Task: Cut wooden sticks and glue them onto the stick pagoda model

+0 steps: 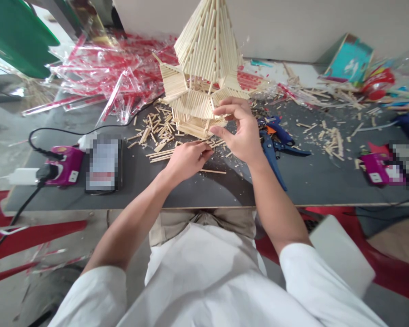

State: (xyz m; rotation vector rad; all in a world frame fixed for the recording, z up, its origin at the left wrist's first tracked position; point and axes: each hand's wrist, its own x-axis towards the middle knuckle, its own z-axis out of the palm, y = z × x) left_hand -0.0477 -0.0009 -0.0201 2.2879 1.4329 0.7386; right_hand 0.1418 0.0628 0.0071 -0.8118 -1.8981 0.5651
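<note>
A pagoda-like tower model (204,50) made of thin pale wooden sticks stands on the dark table, with a tall cone roof and a flared lower roof. At its right front side is my right hand (241,131), thumb and fingers curved around the edge of the lower tier and touching it. Below the tower's base, my left hand (187,160) rests low over the table with its fingers curled together; what they pinch, if anything, is hidden. Several longer loose sticks (160,156) lie beside it, and a single stick (214,171) lies just in front.
Cut stick pieces (157,127) are scattered left of the tower. Blue-handled cutters (274,154) lie at right, near a blue glue gun (281,131). A phone (103,165) and a purple power adapter (66,165) with cables sit at left. Red-striped plastic wrappers (122,72) pile up behind.
</note>
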